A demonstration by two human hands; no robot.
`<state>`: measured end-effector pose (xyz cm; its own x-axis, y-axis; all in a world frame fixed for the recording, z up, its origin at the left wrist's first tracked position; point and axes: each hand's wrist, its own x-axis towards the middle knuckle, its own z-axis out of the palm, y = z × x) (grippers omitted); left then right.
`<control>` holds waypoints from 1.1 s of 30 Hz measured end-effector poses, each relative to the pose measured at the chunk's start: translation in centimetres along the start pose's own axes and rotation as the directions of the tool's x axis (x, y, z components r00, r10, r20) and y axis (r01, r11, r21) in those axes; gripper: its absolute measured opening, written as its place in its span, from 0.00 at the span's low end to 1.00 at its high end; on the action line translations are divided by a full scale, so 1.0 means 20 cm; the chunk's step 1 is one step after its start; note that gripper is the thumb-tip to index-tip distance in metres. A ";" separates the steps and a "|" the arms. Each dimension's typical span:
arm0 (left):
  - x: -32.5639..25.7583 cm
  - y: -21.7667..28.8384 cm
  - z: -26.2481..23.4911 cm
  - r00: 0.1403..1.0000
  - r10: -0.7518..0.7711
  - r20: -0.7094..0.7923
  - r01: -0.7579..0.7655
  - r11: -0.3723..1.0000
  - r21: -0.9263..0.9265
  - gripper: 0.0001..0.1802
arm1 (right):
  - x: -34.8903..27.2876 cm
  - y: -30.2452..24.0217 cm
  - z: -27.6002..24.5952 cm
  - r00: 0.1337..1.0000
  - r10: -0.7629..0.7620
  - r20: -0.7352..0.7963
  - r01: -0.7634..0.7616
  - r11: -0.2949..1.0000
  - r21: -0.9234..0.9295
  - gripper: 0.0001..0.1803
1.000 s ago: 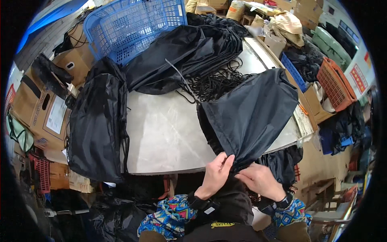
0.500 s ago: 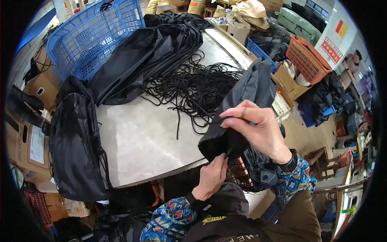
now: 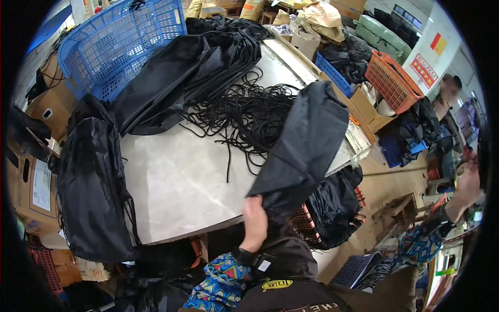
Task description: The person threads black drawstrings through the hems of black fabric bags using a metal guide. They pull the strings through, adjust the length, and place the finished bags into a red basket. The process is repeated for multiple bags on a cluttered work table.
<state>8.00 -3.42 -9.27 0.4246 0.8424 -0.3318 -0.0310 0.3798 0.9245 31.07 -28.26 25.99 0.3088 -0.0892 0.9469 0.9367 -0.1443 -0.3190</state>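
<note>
The black bag (image 3: 304, 151) is hanging over the table (image 3: 182, 182) edge, pinched at its lower corner by the left hand (image 3: 255, 221), fingers closing on cloth; it is likely snagging the cords (image 3: 244, 117). The right hand (image 3: 468, 182) is hanging far aside, grip unclear.

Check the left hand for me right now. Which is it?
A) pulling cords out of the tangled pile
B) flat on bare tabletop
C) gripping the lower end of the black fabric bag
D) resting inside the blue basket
C: the left hand is closed on the lower end of the black fabric bag, at the near edge of the table, away from the cords and the blue basket.
</note>
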 end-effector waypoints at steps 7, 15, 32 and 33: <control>0.19 0.32 -0.42 0.992 -0.122 -0.014 0.060 0.580 -0.812 0.21 | 0.09 0.79 -0.76 0.888 0.461 0.002 -0.443 0.853 0.277 0.22; -0.12 0.38 0.04 0.989 0.009 0.147 0.078 0.812 -0.579 0.13 | -0.91 -0.03 0.32 0.685 0.406 0.604 -0.366 0.910 -0.196 0.17; 0.15 0.46 -0.09 0.605 0.702 0.374 -0.763 0.377 0.526 0.09 | -1.25 -0.09 0.52 0.495 -0.003 0.869 0.130 0.989 -0.071 0.27; 0.19 0.48 -0.20 0.752 0.586 0.303 -0.658 0.641 0.395 0.10 | -1.27 -0.05 0.54 0.505 0.024 0.863 0.129 0.986 -0.103 0.27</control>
<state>5.79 4.95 -2.50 0.5750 0.7402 0.3485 0.0584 -0.4620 0.8850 24.11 -15.21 2.66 0.3206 0.8020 0.5040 0.9468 -0.2552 -0.1961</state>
